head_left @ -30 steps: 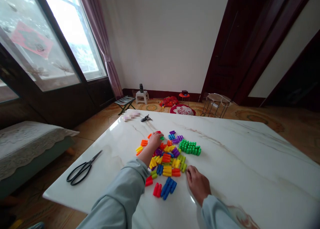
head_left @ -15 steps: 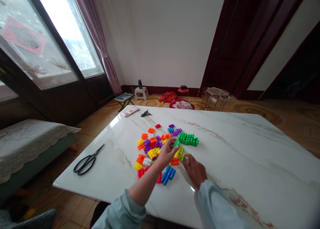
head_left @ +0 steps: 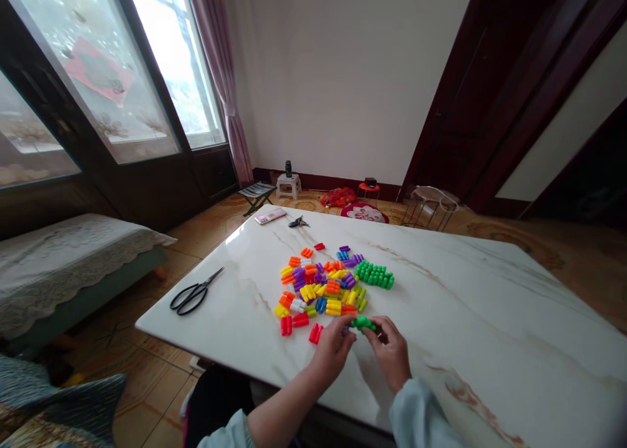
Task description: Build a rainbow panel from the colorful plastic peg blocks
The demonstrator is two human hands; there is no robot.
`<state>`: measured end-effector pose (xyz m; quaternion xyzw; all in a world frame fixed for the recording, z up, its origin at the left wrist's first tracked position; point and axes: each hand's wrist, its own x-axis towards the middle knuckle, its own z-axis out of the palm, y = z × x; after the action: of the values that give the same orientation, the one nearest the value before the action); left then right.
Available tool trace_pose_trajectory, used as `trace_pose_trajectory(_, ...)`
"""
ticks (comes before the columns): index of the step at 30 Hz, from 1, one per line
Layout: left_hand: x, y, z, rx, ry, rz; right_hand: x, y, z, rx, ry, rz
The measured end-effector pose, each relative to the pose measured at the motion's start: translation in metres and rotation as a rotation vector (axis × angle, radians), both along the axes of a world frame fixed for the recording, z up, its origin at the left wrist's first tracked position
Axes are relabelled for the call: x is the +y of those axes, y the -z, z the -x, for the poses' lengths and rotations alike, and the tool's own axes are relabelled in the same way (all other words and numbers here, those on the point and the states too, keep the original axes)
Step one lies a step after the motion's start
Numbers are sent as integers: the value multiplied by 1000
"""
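Both my hands meet near the front edge of the white marble table (head_left: 490,304). My left hand (head_left: 333,350) and my right hand (head_left: 392,350) each pinch an end of a small green plastic block piece (head_left: 363,323), held just above the tabletop. Just beyond my fingers lies a pile of colourful plastic blocks (head_left: 323,288) in red, orange, yellow, blue and purple. A joined cluster of green blocks (head_left: 375,275) sits at the pile's far right. Two red blocks (head_left: 315,332) lie beside my left hand.
Black scissors (head_left: 194,293) lie on the table's left part. A phone (head_left: 270,215) and a small dark tool (head_left: 298,223) rest at the far left corner. A low bed (head_left: 63,265) stands left of the table. Stools and a wire stand are on the floor beyond.
My left hand came back from the far side of the pile with a green piece, and both hands drew toward me and now hold it together. The view shifted.
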<state>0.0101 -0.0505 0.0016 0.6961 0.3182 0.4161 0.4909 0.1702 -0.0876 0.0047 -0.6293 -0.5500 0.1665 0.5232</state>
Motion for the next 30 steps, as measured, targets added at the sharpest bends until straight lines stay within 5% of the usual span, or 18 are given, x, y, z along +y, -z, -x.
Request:
trace_pose_trajectory(5, -2, -15, 30, 325, 305, -477, 21, 7, -57, -107, 257, -22)
trace_pose_trajectory(10, 11, -19, 35, 467, 232, -532, 54, 17, -87, -230, 221, 27)
trace_pose_trajectory(21, 10, -14, 31, 512, 180, -520, 113, 30, -60, -257, 308, -3)
trace_pose_trajectory(30, 10, -12, 30, 560, 187, -550, 120, 36, -37, -224, 312, -66)
